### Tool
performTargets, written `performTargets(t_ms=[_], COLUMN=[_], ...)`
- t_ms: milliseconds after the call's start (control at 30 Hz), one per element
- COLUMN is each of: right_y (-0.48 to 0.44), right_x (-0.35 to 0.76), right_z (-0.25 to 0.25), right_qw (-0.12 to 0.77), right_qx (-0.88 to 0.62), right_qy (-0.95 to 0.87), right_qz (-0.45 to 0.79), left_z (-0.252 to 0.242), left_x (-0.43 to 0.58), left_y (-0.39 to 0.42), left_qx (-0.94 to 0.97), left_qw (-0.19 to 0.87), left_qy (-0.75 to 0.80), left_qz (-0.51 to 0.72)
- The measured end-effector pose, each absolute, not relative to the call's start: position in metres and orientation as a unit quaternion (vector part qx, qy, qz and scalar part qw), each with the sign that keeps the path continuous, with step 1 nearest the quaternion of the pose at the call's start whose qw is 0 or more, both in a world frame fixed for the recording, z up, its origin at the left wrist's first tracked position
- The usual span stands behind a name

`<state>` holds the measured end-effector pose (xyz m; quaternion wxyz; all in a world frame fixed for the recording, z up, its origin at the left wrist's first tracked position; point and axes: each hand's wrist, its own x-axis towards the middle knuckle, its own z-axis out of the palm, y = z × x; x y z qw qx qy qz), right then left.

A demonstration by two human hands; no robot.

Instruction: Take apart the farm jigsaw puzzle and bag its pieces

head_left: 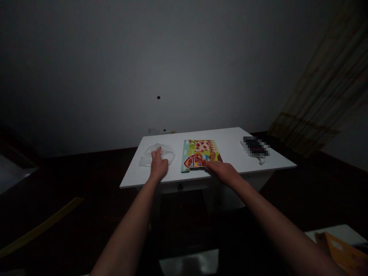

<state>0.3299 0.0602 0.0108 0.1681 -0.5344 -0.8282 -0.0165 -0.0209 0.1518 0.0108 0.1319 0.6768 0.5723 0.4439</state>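
My left hand [159, 165] rests over a crumpled clear plastic bag [145, 158] on the left part of the white table. Its fingers reach forward and the thumb stands apart from them. My right hand [222, 171] grips the lower right edge of a red barn-shaped picture piece [193, 161], thumb on top and the other fingers mostly hidden. This piece lies over the lower part of a colourful farm picture board [186, 147], which shows a spotted cow and a fence. Dim light hides whether the piece touches the board.
A dark, pixelated item [255, 146] with a pale cord lies on the right of the white table [230, 135]. An orange box or book [345, 251] sits at lower right. Behind the table stands a grey wall; a patterned curtain [313, 88] hangs at right.
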Motion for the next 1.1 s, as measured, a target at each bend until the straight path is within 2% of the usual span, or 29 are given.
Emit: performTargets(t_ms=[200,500,867,1100], right_y=[0.057,0.049,0.063,0.073], right_x=[0.325,0.328,0.321,0.319], right_z=[0.017,0.005,0.014,0.026], right_qw=[0.13,0.161,0.107,0.13], right_qx=[-0.555,-0.503,-0.599,-0.624], right_qy=[-0.821,-0.849,-0.793,-0.77], right_qz=[-0.022,-0.019,-0.035,-0.03], left_z=[0.012,0.012,0.011,0.011], left_x=[-0.02,-0.019,-0.02,-0.02], left_y=[0.151,0.15,0.15,0.15], left_qx=[0.674,0.671,0.669,0.671], left_qw=[0.135,0.133,0.136,0.13], left_qy=[0.573,0.577,0.576,0.572], left_qz=[0.447,0.446,0.45,0.453])
